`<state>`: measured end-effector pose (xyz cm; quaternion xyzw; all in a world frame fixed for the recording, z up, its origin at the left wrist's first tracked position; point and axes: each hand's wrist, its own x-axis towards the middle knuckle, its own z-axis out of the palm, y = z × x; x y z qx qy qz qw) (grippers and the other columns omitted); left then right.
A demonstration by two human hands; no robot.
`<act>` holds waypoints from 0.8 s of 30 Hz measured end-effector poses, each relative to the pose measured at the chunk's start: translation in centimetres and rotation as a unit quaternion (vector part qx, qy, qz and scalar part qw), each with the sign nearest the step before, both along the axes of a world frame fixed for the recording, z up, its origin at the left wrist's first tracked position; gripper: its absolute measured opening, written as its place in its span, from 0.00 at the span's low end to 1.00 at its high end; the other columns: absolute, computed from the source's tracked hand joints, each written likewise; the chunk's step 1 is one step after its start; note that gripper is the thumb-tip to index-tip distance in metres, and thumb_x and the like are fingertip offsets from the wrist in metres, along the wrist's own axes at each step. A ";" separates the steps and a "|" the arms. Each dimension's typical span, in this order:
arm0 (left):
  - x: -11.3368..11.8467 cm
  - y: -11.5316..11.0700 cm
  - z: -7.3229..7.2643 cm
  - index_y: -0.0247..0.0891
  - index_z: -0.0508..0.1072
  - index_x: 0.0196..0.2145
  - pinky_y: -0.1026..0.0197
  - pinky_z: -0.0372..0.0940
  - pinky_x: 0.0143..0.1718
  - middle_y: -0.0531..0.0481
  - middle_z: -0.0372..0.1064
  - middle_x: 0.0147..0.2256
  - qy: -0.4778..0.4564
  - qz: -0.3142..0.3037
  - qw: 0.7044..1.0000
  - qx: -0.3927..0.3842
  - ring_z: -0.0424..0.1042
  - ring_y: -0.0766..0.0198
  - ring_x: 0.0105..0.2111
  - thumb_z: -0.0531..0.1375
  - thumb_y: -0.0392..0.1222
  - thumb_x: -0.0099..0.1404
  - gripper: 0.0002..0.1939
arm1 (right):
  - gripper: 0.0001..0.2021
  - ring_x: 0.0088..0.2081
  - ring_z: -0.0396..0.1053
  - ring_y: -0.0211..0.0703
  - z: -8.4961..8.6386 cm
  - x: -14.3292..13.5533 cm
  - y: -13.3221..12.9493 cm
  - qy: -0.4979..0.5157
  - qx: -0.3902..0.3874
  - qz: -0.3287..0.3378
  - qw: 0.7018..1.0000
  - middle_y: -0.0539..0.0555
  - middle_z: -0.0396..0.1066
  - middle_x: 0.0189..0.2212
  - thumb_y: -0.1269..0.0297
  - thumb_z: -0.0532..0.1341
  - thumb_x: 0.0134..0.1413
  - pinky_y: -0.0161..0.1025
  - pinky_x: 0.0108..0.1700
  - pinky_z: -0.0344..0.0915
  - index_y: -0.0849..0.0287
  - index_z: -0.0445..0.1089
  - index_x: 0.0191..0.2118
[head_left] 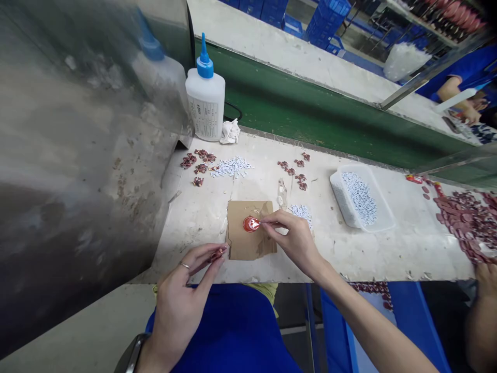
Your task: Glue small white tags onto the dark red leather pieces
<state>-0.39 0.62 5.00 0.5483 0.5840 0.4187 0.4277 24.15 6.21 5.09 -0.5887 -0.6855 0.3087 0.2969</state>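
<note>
My left hand (190, 290) pinches a small reddish-brown piece (218, 253) between thumb and fingertips, near the lower left of a square of brown cardboard (244, 246). On that cardboard lies a small round red-and-white thing (250, 224), shiny on top. My right hand (291, 235) reaches in from the right with thumb and forefinger pressed together at its edge. Whatever sits between those fingertips is too small to make out. Small white-and-blue bits (301, 212) lie partly behind my right hand. Similar reddish-brown pieces (201, 168) are grouped farther back on the left.
A glue-like bottle (205, 106) with a blue nozzle stands behind, beside crumpled tissue (230, 131). A clear plastic tub (384, 220) holds many white-and-blue bits. Brown pieces (466, 217) are heaped at right, near another person's hand (487, 282). A metal housing (85, 145) borders the left.
</note>
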 end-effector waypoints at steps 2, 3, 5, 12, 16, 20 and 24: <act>-0.2 0.2 -0.1 0.46 0.78 0.44 0.75 0.73 0.53 0.58 0.80 0.44 0.028 -0.001 0.999 0.035 0.81 0.72 0.44 0.65 0.42 0.68 0.07 | 0.06 0.36 0.78 0.43 0.0 0.0 0.0 -0.006 0.007 0.006 1.000 0.52 0.80 0.36 0.68 0.63 0.64 0.41 0.40 0.77 0.55 0.78 0.39; -0.4 0.3 -0.2 0.47 0.79 0.44 0.74 0.72 0.54 0.58 0.80 0.44 0.043 -0.002 0.998 0.055 0.80 0.72 0.44 0.65 0.41 0.68 0.07 | 0.06 0.37 0.79 0.43 0.0 0.1 0.0 -0.008 0.009 0.009 1.000 0.52 0.80 0.36 0.68 0.63 0.64 0.41 0.40 0.77 0.54 0.78 0.39; -0.7 0.6 -0.2 0.47 0.80 0.42 0.72 0.72 0.53 0.56 0.78 0.43 0.068 -0.009 0.994 0.087 0.78 0.71 0.44 0.66 0.40 0.67 0.06 | 0.06 0.37 0.79 0.44 0.0 0.2 0.0 -0.011 0.007 0.012 1.000 0.52 0.80 0.36 0.67 0.62 0.65 0.42 0.40 0.77 0.54 0.78 0.40; -0.8 0.7 -0.6 0.45 0.79 0.38 0.76 0.74 0.44 0.59 0.79 0.35 0.043 0.012 0.998 0.033 0.80 0.72 0.35 0.70 0.46 0.62 0.08 | 0.06 0.37 0.79 0.43 -0.2 0.3 0.0 -0.009 0.006 0.016 1.000 0.52 0.80 0.36 0.66 0.62 0.65 0.41 0.40 0.77 0.54 0.78 0.40; -0.3 0.6 -0.4 0.43 0.79 0.37 0.77 0.76 0.42 0.58 0.81 0.34 -0.017 0.025 0.999 -0.024 0.82 0.69 0.35 0.71 0.47 0.60 0.10 | 0.06 0.37 0.78 0.44 -0.2 0.2 0.0 -0.004 0.006 0.017 1.000 0.53 0.79 0.36 0.66 0.62 0.66 0.42 0.40 0.77 0.54 0.78 0.40; 0.0 0.8 0.2 0.45 0.81 0.39 0.74 0.76 0.44 0.58 0.81 0.36 -0.004 0.019 1.000 -0.006 0.82 0.68 0.37 0.70 0.45 0.62 0.07 | 0.07 0.37 0.79 0.44 -0.1 0.3 0.0 -0.005 0.004 0.015 1.000 0.53 0.80 0.37 0.64 0.61 0.66 0.43 0.40 0.77 0.54 0.78 0.40; 0.4 1.0 0.8 0.46 0.82 0.36 0.73 0.77 0.42 0.59 0.81 0.35 0.041 0.006 0.999 0.035 0.81 0.69 0.36 0.70 0.46 0.62 0.05 | 0.06 0.37 0.78 0.44 1.1 -0.2 -0.6 0.046 0.001 -0.007 0.999 0.53 0.80 0.36 0.64 0.63 0.65 0.43 0.40 0.78 0.54 0.79 0.40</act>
